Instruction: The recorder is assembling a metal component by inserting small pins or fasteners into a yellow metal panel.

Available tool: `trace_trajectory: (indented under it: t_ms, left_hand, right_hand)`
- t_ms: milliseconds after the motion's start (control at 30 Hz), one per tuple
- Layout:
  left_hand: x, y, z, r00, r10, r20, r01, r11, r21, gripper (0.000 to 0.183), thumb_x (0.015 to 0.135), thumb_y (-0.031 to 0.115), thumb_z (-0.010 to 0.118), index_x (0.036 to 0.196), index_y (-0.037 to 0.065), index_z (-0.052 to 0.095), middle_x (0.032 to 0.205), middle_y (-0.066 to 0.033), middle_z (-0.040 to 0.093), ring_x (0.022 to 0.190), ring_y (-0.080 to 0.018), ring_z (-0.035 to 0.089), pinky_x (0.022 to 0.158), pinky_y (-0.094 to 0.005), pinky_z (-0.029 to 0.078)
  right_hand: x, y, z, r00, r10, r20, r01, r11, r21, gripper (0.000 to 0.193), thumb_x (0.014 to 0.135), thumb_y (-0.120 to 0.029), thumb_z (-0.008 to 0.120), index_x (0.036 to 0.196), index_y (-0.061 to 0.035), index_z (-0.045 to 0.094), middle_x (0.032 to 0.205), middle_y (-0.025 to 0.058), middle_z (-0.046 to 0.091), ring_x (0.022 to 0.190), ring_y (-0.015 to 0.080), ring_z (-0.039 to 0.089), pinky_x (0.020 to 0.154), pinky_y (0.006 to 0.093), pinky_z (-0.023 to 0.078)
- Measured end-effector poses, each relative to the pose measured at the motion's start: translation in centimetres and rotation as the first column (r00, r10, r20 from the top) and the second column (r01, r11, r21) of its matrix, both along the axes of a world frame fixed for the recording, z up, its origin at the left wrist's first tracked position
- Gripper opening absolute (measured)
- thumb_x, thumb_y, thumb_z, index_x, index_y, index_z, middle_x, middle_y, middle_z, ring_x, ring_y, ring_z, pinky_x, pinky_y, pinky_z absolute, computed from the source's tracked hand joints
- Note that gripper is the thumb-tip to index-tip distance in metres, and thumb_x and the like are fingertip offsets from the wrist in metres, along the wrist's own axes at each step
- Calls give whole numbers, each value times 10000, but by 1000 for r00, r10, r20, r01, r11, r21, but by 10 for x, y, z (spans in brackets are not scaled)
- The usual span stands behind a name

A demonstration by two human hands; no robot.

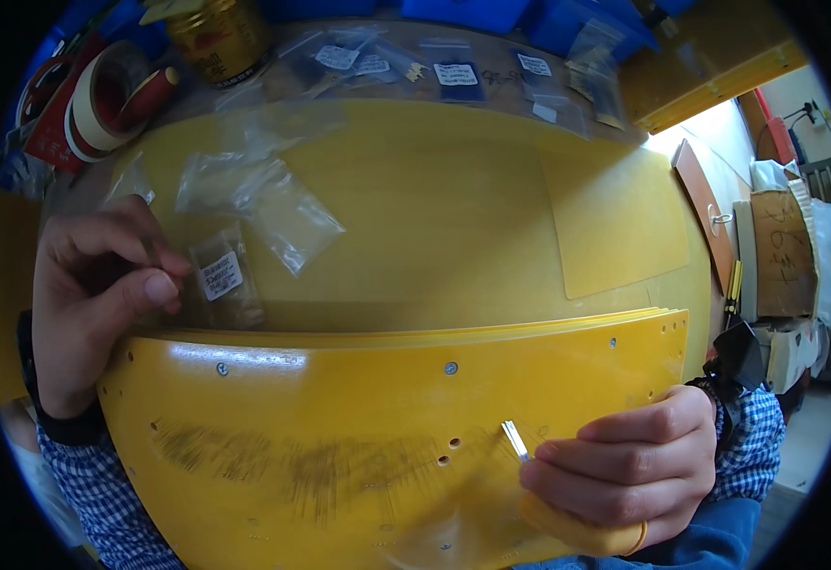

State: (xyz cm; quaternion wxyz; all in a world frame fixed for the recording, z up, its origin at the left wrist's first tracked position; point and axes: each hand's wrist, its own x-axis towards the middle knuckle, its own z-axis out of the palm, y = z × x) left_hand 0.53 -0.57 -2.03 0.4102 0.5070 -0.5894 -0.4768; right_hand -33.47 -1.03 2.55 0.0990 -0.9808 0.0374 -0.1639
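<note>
My left hand (pixel 116 290) is raised over the left end of a yellow board (pixel 368 380), thumb and fingertips closed in a pinch. Whatever lies between them is too small to make out. Just right of those fingertips rests a small clear zip bag (pixel 244 304) with a white label. Low on the right, my right hand (pixel 624 465) is closed around a slim silver metal tool with a narrow two-pronged tip (pixel 515 442); the fingers hide the rest. Something yellow-orange (pixel 586 527) wraps or sits under its lower fingers. Dark scratches, screws and holes mark the board.
Clear plastic bags (pixel 292 223) lie on the yellow tabletop (pixel 434 209). Several labelled bags (pixel 458 81) line the back, before blue bins (pixel 468 11). Tape rolls (pixel 102 104) and a gold jar (pixel 216 43) stand far left. A cardboard box (pixel 781 252) is at right.
</note>
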Motion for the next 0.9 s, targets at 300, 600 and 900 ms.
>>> trace_trajectory:
  t_ms: [300,600,900]
  left_hand:
    - [5,3,-2,1000,-11,8,11,1000,-5,107,741,-29,666,818,10,603,791,-118,604,629,-123,575,598,-223,473]
    - [2,6,-4,998,32,-59,-32,999,4,103,737,-36,666,811,5,608,785,-117,606,638,-121,571,601,-227,467]
    - [4,4,-5,999,-2,-36,1,1000,-20,102,744,-32,668,817,7,609,789,-118,609,639,-119,570,607,-227,467]
  right_hand:
    - [8,1,-16,982,-22,188,56,982,-180,133,743,-60,553,757,-132,664,772,-48,661,660,63,622,656,178,421]
    - [2,0,-3,993,-102,61,88,977,193,118,801,-47,569,809,-117,663,878,23,679,722,100,631,674,188,445]
    - [2,3,-4,1000,-25,18,25,999,-28,122,791,-54,567,798,-135,658,874,-10,673,724,84,629,686,182,439]
